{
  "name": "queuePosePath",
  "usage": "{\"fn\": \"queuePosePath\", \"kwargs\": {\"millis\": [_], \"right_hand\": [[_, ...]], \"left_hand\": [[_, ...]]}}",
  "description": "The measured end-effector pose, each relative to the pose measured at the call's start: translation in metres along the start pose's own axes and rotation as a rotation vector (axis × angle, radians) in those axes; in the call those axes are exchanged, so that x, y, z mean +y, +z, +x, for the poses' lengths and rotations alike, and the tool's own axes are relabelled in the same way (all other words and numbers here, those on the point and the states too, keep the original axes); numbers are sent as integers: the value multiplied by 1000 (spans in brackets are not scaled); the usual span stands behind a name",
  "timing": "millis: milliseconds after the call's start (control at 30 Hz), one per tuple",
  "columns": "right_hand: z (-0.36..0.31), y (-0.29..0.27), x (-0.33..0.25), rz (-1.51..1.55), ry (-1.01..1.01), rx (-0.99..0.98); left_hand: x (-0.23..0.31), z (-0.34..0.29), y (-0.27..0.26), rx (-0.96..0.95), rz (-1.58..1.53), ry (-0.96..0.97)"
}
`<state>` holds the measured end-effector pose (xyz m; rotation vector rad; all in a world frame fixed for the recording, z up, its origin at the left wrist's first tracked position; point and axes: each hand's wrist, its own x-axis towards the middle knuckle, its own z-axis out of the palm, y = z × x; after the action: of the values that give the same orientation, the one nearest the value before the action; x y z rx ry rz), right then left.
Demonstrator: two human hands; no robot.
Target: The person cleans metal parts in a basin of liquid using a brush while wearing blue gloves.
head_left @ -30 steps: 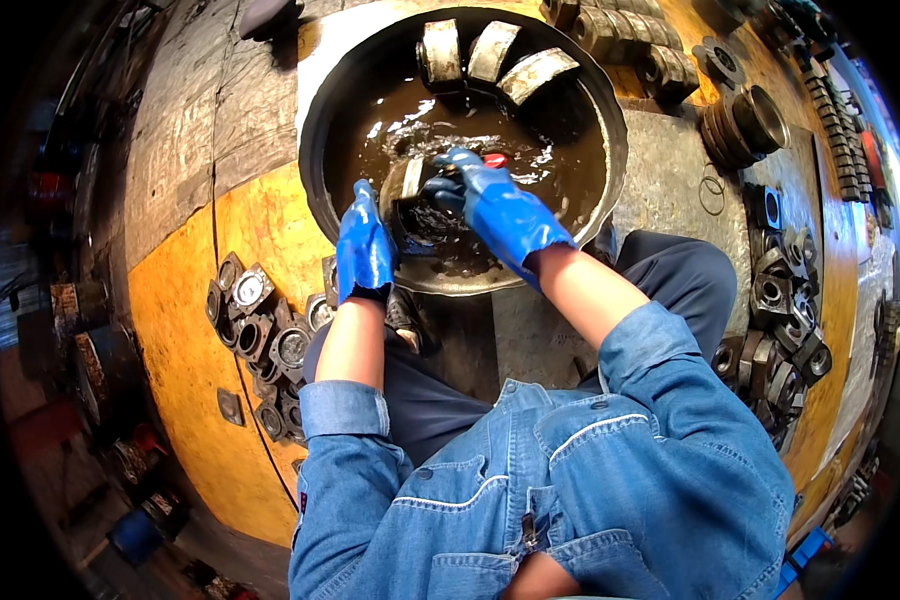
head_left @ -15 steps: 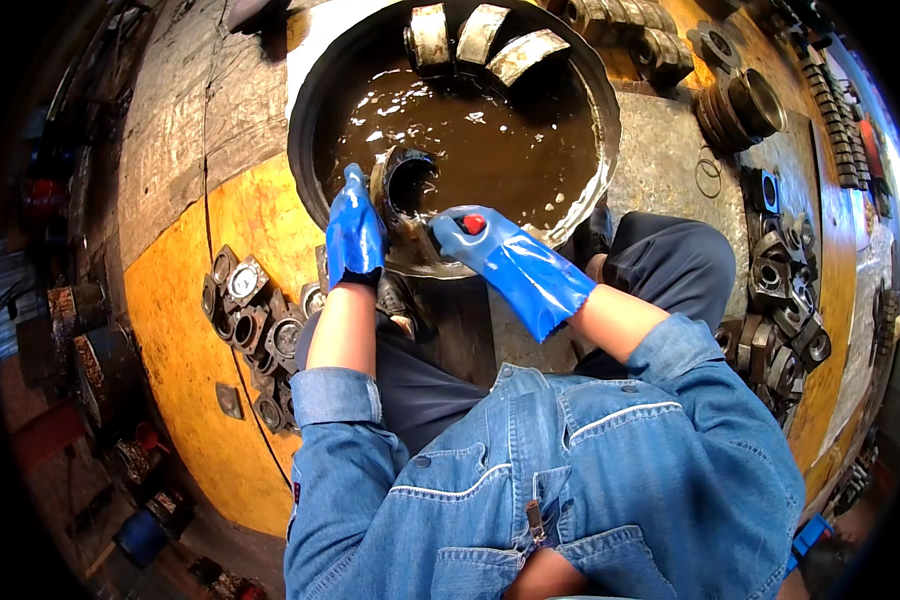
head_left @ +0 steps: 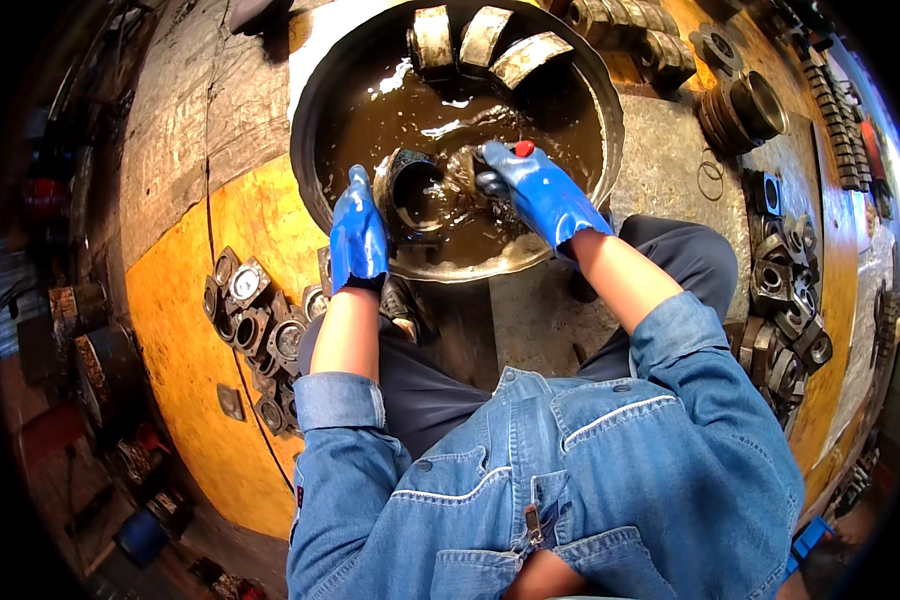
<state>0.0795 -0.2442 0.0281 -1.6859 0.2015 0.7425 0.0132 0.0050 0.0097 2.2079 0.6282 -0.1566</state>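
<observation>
My left hand [head_left: 359,235], in a blue rubber glove, grips the left side of a dark metal ring-shaped part [head_left: 403,163] with a wide round bore. The part stands tilted in brown liquid near the front left of a round basin [head_left: 613,150]. My right hand [head_left: 540,190], gloved the same way, is closed around a red-handled tool [head_left: 524,148]; only its red end shows clearly. Brownish streaks, bristles or splashing liquid, blur between that hand and the part's bore. Several curved metal pieces [head_left: 432,40] lean against the basin's far wall.
Worn metal flange parts [head_left: 270,330] lie piled on the yellow floor board at left. More metal blocks [head_left: 785,285] are heaped at right. Stacked rings [head_left: 740,110] and two thin wire rings [head_left: 710,178] lie right of the basin. My knees flank its near side.
My right hand has moved away from me and to the right with the red-handled tool, and the liquid now splashes. My left hand and the ring-shaped part have barely shifted.
</observation>
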Motion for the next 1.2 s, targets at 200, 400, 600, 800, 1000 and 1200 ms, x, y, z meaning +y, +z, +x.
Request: {"fn": "queuePosePath", "kwargs": {"millis": [200,400,600,800,1000,1200], "right_hand": [[87,55,39,823,-3,10],[30,75,45,568,-82,-165],[26,37,28,-383,-280,-385],[48,-13,50,-246,-141,-113],[43,15,76,817,-117,-107],[61,76,80,1421,399,-65]], "left_hand": [[6,2,4,-3,103,-1],[-5,1,11,120,-201,69],[-11,0,16,218,-86,223],[0,-1,17,157,-205,29],[-40,16,20,147,174,207],[-50,37,23,-144,-932,-287]]}}
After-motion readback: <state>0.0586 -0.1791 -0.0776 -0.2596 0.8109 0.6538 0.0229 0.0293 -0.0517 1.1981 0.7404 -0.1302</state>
